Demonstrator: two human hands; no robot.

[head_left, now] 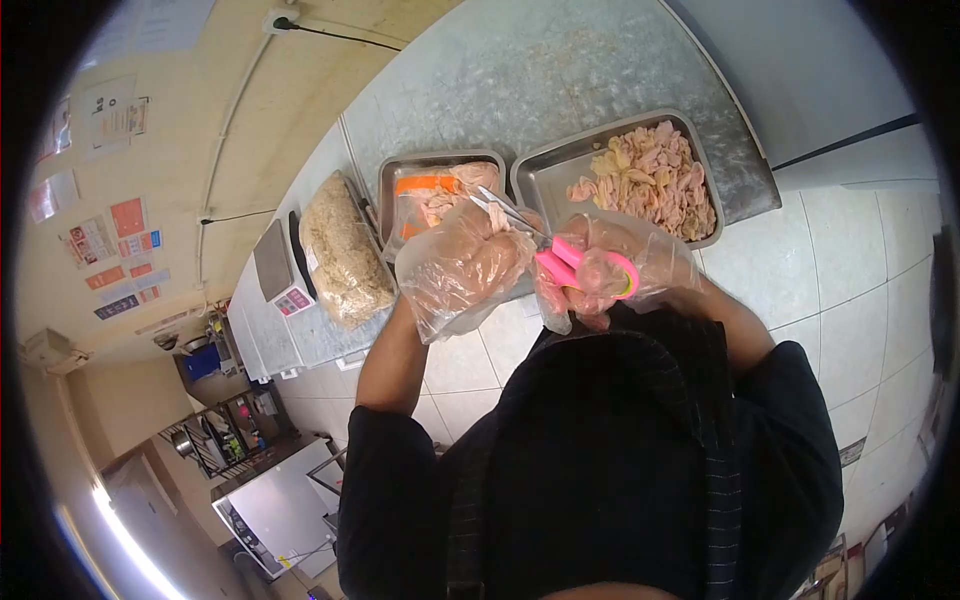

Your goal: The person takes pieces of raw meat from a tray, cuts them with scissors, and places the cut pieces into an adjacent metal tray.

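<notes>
Viewed remotely, I log right hand gripping scissors, left hand pinching a meat piece at the blades beside the small tray; I judge short snips best, fingertips and loose glove film clear.

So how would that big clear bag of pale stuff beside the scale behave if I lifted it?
The bag would probably sag, since its plastic looks thin and wrinkled. Its pale contents look loose and crumbly, so they may shift as it lifts. It's well filled, so I'd expect some weight, though I can't tell how much.
</notes>
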